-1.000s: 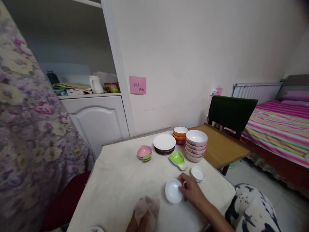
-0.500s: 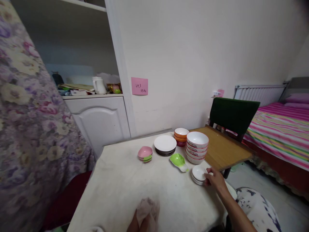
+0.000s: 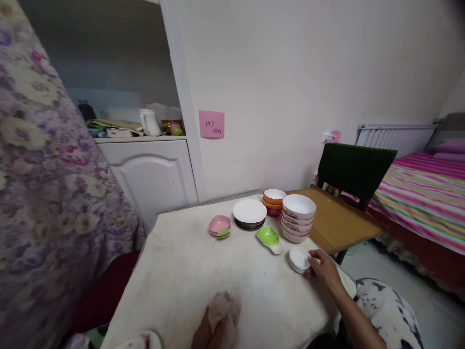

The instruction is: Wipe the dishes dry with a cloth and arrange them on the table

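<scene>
Near the front middle of the table, my left hand (image 3: 208, 330) is closed on a crumpled pale cloth (image 3: 225, 308). My right hand (image 3: 322, 269) reaches to the table's right side and grips the rim of a short stack of small white dishes (image 3: 299, 257), its thumb on the top one and the other fingers partly hidden. Just beyond the stack lies a green leaf-shaped dish (image 3: 269, 237) with a white handle end. Behind it stand several stacked white bowls with red rims (image 3: 298, 218).
White-topped plates with dark undersides (image 3: 250, 212), orange bowls (image 3: 274, 196) and pink dishes with green tabs (image 3: 220, 224) stand toward the back of the pale table (image 3: 174, 276). A white plate (image 3: 154, 339) shows at lower left. A brown table (image 3: 337, 218) adjoins on the right.
The view has shifted slightly, and more of the plate at lower left shows. My left hand with the cloth sits a little higher in view; my right hand stays at the small dishes.
</scene>
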Tool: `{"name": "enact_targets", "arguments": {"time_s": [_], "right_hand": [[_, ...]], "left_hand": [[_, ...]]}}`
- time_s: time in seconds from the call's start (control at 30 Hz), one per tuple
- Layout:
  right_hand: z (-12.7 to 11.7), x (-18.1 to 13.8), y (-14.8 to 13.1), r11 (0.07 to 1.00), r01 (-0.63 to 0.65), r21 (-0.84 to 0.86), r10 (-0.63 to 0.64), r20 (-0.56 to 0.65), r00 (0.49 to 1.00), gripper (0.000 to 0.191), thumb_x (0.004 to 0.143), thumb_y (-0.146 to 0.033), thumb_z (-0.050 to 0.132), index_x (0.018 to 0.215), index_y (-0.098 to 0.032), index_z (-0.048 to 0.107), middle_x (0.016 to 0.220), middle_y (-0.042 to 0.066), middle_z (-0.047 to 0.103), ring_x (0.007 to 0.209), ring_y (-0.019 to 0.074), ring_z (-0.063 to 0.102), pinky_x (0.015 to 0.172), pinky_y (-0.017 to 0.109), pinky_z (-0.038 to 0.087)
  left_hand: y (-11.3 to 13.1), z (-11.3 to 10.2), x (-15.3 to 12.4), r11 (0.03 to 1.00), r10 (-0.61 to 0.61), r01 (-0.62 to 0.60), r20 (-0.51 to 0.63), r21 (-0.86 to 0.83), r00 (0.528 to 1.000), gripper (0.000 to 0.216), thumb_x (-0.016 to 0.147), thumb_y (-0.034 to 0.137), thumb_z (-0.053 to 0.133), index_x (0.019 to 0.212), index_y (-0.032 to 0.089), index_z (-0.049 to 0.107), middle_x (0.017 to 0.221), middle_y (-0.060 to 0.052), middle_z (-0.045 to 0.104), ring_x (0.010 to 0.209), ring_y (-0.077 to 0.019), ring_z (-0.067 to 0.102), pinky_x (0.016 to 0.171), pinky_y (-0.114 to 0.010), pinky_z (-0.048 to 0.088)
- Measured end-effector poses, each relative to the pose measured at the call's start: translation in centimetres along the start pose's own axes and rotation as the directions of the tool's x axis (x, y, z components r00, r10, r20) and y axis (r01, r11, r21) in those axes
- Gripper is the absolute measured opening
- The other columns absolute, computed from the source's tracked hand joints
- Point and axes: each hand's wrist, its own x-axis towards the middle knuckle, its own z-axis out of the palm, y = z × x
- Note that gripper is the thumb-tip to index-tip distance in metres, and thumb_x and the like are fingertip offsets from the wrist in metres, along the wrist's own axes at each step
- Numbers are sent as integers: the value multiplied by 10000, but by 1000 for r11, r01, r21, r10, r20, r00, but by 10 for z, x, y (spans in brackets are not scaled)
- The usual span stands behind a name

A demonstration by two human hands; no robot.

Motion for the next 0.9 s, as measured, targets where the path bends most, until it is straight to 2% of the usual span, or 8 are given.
{"name": "enact_targets", "arguments": {"time_s": [0.2,0.3,0.43,0.5,0.63,0.7,0.8,0.9], "right_hand": [[-3,-1,-2,998,26,-63,-26,0,1000,149,717,-268,466,841,-203,517,409,-52,586,402,179,603,455,271,469],[-2,-2,-4,996,29,-87,-30,-1,1000,172,722,-278,464,857,-195,529,426,-41,599,418,182,616,467,274,478],[-5,-6,-7,992,32,-124,-35,-18,999,281,747,-332,460,950,-157,545,451,-22,609,441,193,630,477,281,484],[-10,-8,-10,986,46,-163,-55,-56,997,368,749,-387,487,1007,-133,549,476,-8,617,443,195,616,500,296,483],[-16,-14,-23,973,96,-212,-121,-109,987,452,752,-478,493,1059,-152,560,884,97,695,492,164,598,543,319,487],[-4,-21,-36,972,150,-180,-162,-55,985,422,770,-498,483,1042,-186,561,972,86,666,521,151,594,522,299,482],[38,-47,-65,954,278,-110,-262,144,954,311,792,-470,508,954,-211,568,746,17,633,526,146,556,501,266,452],[98,-93,-103,908,419,-18,-374,416,829,194,818,-391,509,868,-215,575,722,3,625,544,135,541,512,250,421]], "left_hand": [[-5,-3,2,995,42,-40,-16,92,999,452,671,422,644,1056,187,654,1212,-58,662,1253,-283,490,1101,-373,323],[-4,-2,0,995,40,-39,-9,91,999,462,718,416,592,1110,176,626,1260,-61,630,1258,-262,486,1101,-352,322],[-10,-4,1,993,35,-40,47,110,998,480,756,402,550,1170,159,575,1285,-71,611,1254,-243,492,1079,-323,353],[-16,-6,4,989,60,-62,20,135,998,503,757,399,553,1189,140,564,1295,-88,601,1263,-244,482,1095,-335,324],[-23,-9,6,980,83,-74,-41,183,996,543,719,367,619,1195,109,574,1266,-125,618,1239,-271,504,1087,-369,328],[-23,-8,2,981,107,-100,-36,165,994,482,743,337,608,1181,137,597,1240,-103,640,1205,-269,536,1059,-361,363],[-20,-6,-4,983,131,-129,-3,131,991,412,781,273,576,1180,172,606,1204,-76,666,1156,-266,570,1016,-360,399],[-15,-6,-8,990,130,-130,12,50,991,363,772,209,605,1133,190,631,1145,-72,690,1138,-258,571,1018,-349,386]]}}
